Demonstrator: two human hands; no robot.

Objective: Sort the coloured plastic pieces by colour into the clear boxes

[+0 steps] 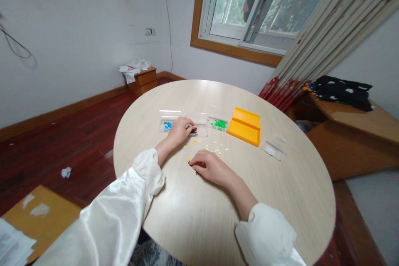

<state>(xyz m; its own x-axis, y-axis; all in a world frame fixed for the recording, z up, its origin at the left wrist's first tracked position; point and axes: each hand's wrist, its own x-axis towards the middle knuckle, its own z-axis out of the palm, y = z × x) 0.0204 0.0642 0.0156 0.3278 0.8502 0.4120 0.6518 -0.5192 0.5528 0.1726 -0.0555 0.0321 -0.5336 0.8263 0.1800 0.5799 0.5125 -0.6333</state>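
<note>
My left hand point(180, 129) reaches over a clear plastic box point(203, 130). Its thumb and fingers are closed together at the small dark brown pieces point(193, 130) in that box; what they grip is too small to make out. Lower on the round table, my right hand point(213, 167) is closed in a pinch, with a tiny dark brown piece point(189, 163) at its fingertips. A yellow piece point(188, 159) lies right by those fingertips. Loose pale yellow pieces point(215, 149) are scattered on the tabletop between my hands and the boxes.
Blue pieces point(167, 125) lie in a clear box on the left, and green pieces point(220, 124) in another. To the right are an open yellow-orange case point(245, 126) and a clear box point(272, 150) with something white inside. The round table point(268, 216) has a curved edge.
</note>
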